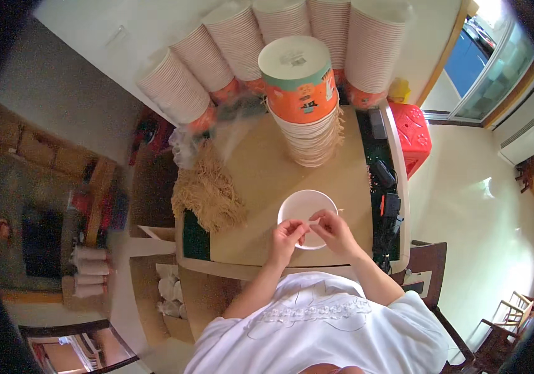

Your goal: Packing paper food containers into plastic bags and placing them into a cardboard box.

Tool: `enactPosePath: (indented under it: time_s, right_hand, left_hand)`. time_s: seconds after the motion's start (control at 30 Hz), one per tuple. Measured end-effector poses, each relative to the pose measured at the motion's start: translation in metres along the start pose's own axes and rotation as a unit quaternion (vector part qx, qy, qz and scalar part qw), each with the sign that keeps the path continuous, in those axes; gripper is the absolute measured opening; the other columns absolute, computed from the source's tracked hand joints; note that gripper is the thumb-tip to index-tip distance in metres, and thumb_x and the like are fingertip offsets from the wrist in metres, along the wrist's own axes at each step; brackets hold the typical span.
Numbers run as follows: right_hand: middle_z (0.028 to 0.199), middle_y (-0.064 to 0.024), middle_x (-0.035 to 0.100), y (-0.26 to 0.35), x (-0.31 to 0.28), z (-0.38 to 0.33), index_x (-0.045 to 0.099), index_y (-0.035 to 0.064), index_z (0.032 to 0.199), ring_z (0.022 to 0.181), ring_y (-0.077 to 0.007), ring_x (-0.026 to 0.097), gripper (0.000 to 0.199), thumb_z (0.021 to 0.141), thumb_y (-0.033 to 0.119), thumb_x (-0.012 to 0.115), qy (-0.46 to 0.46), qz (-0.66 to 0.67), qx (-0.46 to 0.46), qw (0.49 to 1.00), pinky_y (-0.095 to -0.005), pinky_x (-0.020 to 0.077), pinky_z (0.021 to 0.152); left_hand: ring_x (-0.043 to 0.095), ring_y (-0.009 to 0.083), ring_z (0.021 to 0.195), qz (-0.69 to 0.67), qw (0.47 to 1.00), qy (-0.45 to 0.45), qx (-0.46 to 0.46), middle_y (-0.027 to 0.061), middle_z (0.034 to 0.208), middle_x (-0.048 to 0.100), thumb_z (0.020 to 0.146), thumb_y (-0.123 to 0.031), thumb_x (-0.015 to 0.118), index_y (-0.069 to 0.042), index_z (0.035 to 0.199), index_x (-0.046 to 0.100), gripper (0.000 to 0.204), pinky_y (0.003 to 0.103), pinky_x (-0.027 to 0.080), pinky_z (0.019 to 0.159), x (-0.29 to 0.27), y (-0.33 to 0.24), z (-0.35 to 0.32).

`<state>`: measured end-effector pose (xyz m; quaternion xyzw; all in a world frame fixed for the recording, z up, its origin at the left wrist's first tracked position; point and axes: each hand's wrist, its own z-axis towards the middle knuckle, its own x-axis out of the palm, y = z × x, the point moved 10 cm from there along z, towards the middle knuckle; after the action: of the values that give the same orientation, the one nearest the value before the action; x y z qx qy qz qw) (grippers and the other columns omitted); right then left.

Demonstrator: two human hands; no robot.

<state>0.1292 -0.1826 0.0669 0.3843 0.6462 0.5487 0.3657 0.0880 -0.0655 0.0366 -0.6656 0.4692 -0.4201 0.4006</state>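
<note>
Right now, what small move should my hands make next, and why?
I'd probably part your left hand and right hand slightly: they nearly meet over the white tub, and anything pinched there is too small to make out, so a gap might show it.

- Pale bit [309,222] btwn L hand [287,235] & R hand [334,230], ctr: too small to ID.
- White bowl [299,204], ctr: sides partly hidden by hands.
- Rear cup stacks [281,23], upper ctr: some cut off by top edge.
- White stacks [91,269], lower L: blurred.
</note>
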Motion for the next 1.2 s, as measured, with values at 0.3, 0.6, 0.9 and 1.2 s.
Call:
enactPosePath:
  time_s: [0.3,0.6,0.9,1.2]
  right_hand:
    - [0.062,0.0021,0.052,-0.043,0.036,0.011,0.058,0.0031,0.081,0.057,-0.0047,0.044,0.01,0.079,0.013,0.06,0.085,0.028,-0.004,0.996,-0.0225,0.0378,0.05]
    - [0.053,0.0039,0.043,-0.042,0.046,0.023,0.058,0.0012,0.079,0.052,-0.0021,0.035,0.015,0.079,0.016,0.06,0.05,-0.061,0.011,0.997,-0.02,0.0298,0.046]
    - [0.06,0.0008,0.05,-0.045,-0.005,0.006,0.058,0.0038,0.08,0.055,-0.0027,0.041,0.007,0.078,0.01,0.059,-0.013,-0.05,0.02,0.998,-0.0212,0.0356,0.049]
    - [0.067,-0.0119,0.06,-0.061,0.036,0.02,0.062,0.0083,0.083,0.059,-0.0211,0.058,0.01,0.075,0.014,0.058,0.036,-0.181,-0.034,0.982,-0.0322,0.0445,0.053]
  left_hand:
    - [0.048,0.005,0.052,0.017,0.999,-0.044,0.021,0.0009,0.067,0.058,0.078,-0.011,0.061,-0.003,0.08,0.06,0.008,0.019,0.039,0.048,-0.039,0.02,0.003]
    - [0.047,0.0032,0.051,0.02,0.995,-0.094,0.036,-0.0018,0.063,0.055,0.079,-0.011,0.06,-0.003,0.076,0.059,0.009,0.017,0.037,0.045,-0.062,0.026,0.006]
    - [0.045,0.0041,0.049,-0.004,0.983,-0.175,0.056,0.0005,0.067,0.055,0.08,-0.008,0.057,-0.002,0.079,0.058,0.006,0.018,0.036,0.043,-0.114,0.021,0.003]
    - [0.057,0.0127,0.067,0.248,0.957,-0.141,0.056,0.0046,0.08,0.061,0.079,-0.004,0.054,0.0,0.098,0.055,0.019,0.025,0.046,0.062,-0.113,0.073,0.011]
